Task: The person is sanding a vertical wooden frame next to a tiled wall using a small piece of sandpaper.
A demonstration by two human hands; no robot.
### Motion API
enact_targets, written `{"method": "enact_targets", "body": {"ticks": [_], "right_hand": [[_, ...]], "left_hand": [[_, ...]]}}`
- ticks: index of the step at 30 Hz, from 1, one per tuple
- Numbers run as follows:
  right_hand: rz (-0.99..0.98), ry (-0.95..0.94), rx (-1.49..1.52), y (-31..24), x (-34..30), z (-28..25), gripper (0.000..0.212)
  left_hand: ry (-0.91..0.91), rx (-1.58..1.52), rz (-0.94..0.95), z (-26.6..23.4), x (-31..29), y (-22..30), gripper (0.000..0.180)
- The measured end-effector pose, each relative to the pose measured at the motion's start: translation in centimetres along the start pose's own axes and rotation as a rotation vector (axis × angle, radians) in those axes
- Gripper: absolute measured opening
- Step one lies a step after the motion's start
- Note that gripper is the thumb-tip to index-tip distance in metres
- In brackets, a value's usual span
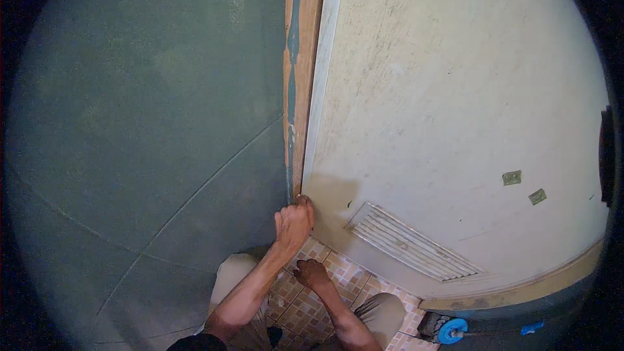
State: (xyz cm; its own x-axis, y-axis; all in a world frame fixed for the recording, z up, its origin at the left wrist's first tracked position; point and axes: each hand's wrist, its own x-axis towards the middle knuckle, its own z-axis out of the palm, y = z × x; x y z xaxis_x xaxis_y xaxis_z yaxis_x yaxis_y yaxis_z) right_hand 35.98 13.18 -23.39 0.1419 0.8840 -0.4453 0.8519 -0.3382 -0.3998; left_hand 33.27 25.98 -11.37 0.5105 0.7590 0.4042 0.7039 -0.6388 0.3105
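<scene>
A wooden door frame [310, 45] runs down between a green wall and a white door, with green paint smeared in strips along its edge. My left hand [294, 222] is closed at the low part of this frame, its fingertips pressed together against the wood. What those fingers hold, if anything, is hidden. Lower down, over the tiled floor and between my knees, my right hand [313, 274] hangs with its fingers curled in. Nothing shows in it, and it touches neither the frame nor the door.
Left of the frame stands the green wall [149, 91], marked with thin curved lines. The white door [448, 104] carries a slatted vent [413, 242] and two small greenish patches. Patterned tiles [338, 266] cover the floor. A blue round object [452, 331] lies at the lower right.
</scene>
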Motion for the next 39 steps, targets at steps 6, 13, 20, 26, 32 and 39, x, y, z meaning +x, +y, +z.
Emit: {"method": "enact_targets", "body": {"ticks": [6, 13, 20, 26, 32, 39], "right_hand": [[-0.052, 0.088, -0.038, 1.3, 0.5, 1.5, 0.037], [0.014, -0.074, -0.026, 0.4, 0.5, 0.2, 0.040], [-0.088, 0.125, -0.061, 1.3, 0.8, 1.9, 0.033], [-0.019, -0.004, -0.028, 1.0, 0.4, 1.0, 0.040], [0.041, -0.062, -0.002, 0.1, 0.2, 0.0, 0.040], [0.010, -0.020, -0.040, 0.8, 0.6, 1.1, 0.041]], "left_hand": [[-0.023, -0.102, -0.077, -0.6, 0.5, 0.7, 0.022], [-0.053, -0.005, -0.042, 0.0, 0.0, 0.3, 0.025], [0.017, -0.042, -0.051, -0.7, 0.2, 0.6, 0.025], [-0.089, -0.139, -0.083, -1.1, 0.7, 0.7, 0.024], [-0.016, -0.075, -0.042, -0.8, 0.4, 0.4, 0.025], [0.036, -0.102, -0.075, -1.3, 0.8, 0.7, 0.025]]}}
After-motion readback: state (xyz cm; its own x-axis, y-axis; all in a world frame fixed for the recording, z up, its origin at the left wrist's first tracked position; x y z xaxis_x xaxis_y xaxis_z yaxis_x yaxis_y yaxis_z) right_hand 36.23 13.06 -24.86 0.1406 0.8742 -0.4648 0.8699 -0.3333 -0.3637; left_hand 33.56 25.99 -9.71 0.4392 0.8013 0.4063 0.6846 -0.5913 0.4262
